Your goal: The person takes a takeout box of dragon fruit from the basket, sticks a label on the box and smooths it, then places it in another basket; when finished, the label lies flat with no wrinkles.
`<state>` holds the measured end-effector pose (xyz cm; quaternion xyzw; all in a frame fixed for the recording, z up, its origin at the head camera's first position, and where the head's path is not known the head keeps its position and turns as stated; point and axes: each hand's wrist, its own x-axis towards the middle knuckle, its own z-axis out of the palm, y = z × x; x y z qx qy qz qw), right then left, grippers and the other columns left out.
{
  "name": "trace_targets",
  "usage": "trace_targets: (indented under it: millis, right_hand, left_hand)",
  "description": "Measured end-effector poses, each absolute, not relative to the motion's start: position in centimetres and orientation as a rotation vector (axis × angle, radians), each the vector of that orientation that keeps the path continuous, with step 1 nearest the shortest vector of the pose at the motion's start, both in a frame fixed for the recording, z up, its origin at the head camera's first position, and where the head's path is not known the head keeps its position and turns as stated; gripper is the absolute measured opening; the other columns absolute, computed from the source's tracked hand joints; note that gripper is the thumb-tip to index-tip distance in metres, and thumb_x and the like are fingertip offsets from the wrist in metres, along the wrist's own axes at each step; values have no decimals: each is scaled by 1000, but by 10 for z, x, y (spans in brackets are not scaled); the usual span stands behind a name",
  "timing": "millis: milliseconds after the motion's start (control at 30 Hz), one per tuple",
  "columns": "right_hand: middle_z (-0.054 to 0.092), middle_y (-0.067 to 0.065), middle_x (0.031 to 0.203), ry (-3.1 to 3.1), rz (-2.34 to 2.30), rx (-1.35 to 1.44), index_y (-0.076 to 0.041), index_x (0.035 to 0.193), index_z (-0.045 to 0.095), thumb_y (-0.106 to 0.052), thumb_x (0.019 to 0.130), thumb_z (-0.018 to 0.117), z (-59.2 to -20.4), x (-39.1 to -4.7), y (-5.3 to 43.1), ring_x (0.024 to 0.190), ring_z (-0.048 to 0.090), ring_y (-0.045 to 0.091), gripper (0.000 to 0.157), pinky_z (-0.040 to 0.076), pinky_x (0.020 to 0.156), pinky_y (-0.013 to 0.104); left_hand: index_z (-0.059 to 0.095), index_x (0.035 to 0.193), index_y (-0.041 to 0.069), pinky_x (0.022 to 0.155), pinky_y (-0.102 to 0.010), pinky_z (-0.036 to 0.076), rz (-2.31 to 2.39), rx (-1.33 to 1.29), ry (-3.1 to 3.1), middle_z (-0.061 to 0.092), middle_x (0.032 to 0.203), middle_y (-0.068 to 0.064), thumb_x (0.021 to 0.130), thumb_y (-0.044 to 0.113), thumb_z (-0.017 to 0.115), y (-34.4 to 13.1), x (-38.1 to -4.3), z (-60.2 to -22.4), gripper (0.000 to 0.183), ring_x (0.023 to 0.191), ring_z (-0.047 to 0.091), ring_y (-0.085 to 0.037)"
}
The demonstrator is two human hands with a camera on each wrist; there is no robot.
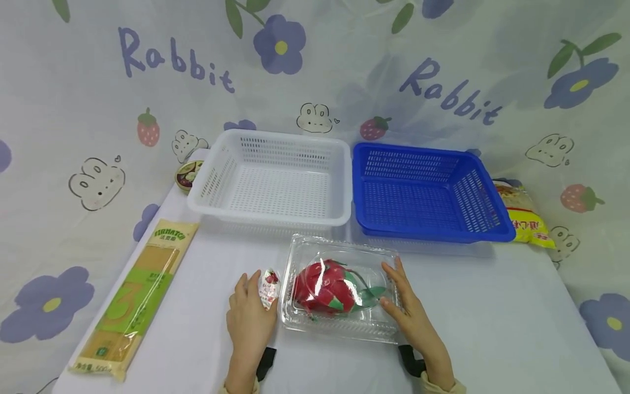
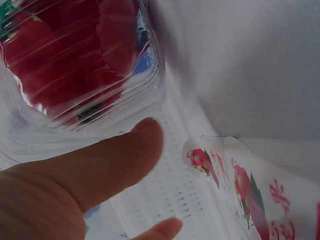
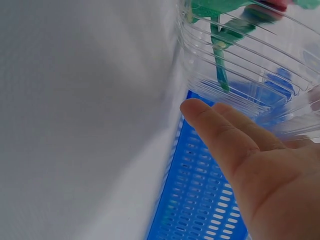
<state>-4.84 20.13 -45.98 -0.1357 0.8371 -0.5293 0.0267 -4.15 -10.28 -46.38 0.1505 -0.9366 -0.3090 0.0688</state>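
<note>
A clear plastic clamshell box (image 1: 339,328) lies on the white table with a red dragon fruit (image 1: 325,287) with green leaves inside. At the box's left side, my left hand (image 1: 252,314) is spread, its thumb near the box's corner in the left wrist view. A label (image 1: 269,288) printed with dragon fruit pictures lies between that thumb and the index finger, and shows apart from the thumb in the left wrist view. My right hand (image 1: 413,317) is at the box's right side with fingers extended, fingertips right at its edge.
A white basket (image 1: 270,216) and a blue basket (image 1: 433,232) stand side by side behind the box. A noodle packet (image 1: 135,301) lies at the left. A yellow bag (image 1: 526,219) sits behind the blue basket's right end, and a round container (image 1: 187,176) beside the white basket.
</note>
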Motion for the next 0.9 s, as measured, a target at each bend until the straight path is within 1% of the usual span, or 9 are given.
trace_targets:
  millis: [100, 200, 333, 433, 500, 567, 667, 767, 900]
  right_hand:
    - [-5, 13, 164, 2581, -1644, -419, -18, 153, 26, -5, 94, 54, -461, -48, 201, 144, 3, 55, 67, 10, 97, 84]
    - [-5, 15, 164, 2582, -1649, -417, -17, 153, 27, -5, 93, 54, -461, -48, 201, 144, 2, 55, 67, 10, 97, 84]
    - [-4, 17, 163, 2585, -1649, -415, -17, 153, 26, -5, 93, 54, -462, -48, 201, 144, 2, 55, 67, 10, 97, 84]
    - [-4, 17, 164, 2588, -1640, -417, -18, 153, 26, -5, 93, 54, -462, -48, 201, 144, 3, 56, 68, 11, 97, 84]
    - [-4, 17, 164, 2593, -1633, -417, -18, 153, 26, -5, 93, 54, -462, -48, 201, 144, 3, 56, 68, 11, 97, 84]
    - [-4, 17, 164, 2597, -1629, -416, -19, 153, 26, -5, 93, 54, -463, -48, 201, 144, 4, 56, 68, 12, 97, 83]
    - [-4, 17, 163, 2595, -1628, -413, -19, 153, 26, -6, 94, 54, -463, -48, 201, 144, 4, 55, 67, 12, 98, 83]
    - [-5, 16, 164, 2587, -1620, -406, -19, 154, 26, -7, 94, 54, -462, -48, 201, 144, 4, 55, 67, 12, 97, 83]
    - [-5, 16, 163, 2589, -1611, -391, -21, 154, 26, -8, 95, 54, -461, -48, 201, 144, 5, 55, 66, 12, 97, 83]
  left_hand:
    - [42, 143, 0, 58, -45, 45, -907, 462, -2825, 38, 142, -34, 66, 4, 85, -102, -41, -465, 88, 101, 52, -48]
    - [36, 146, -1, 52, -39, 44, -938, 491, -2826, 40, 136, -36, 62, -1, 86, -102, -39, -465, 97, 99, 52, -49]
    - [32, 146, -3, 50, -42, 47, -1038, 528, -2825, 44, 125, -38, 64, -3, 85, -103, -37, -464, 97, 90, 57, -51]
    - [30, 145, -6, 55, -50, 50, -1083, 557, -2834, 45, 121, -39, 65, -1, 85, -105, -37, -463, 97, 87, 60, -53]
    - [31, 145, -6, 63, -54, 49, -1046, 573, -2858, 47, 120, -39, 65, 4, 86, -107, -37, -463, 98, 91, 59, -54]
    - [33, 144, -6, 70, -57, 46, -988, 589, -2881, 50, 118, -38, 64, 10, 89, -108, -37, -463, 99, 97, 56, -54]
    - [36, 143, -4, 76, -58, 40, -917, 627, -2899, 53, 118, -36, 62, 18, 90, -109, -35, -463, 100, 105, 50, -54]
    - [39, 141, -4, 79, -58, 39, -884, 672, -2914, 52, 122, -35, 63, 23, 90, -109, -32, -463, 97, 108, 46, -53]
    - [48, 131, -7, 77, -55, 39, -766, 699, -2946, 57, 118, -33, 62, 31, 90, -110, -29, -461, 89, 103, 50, -50]
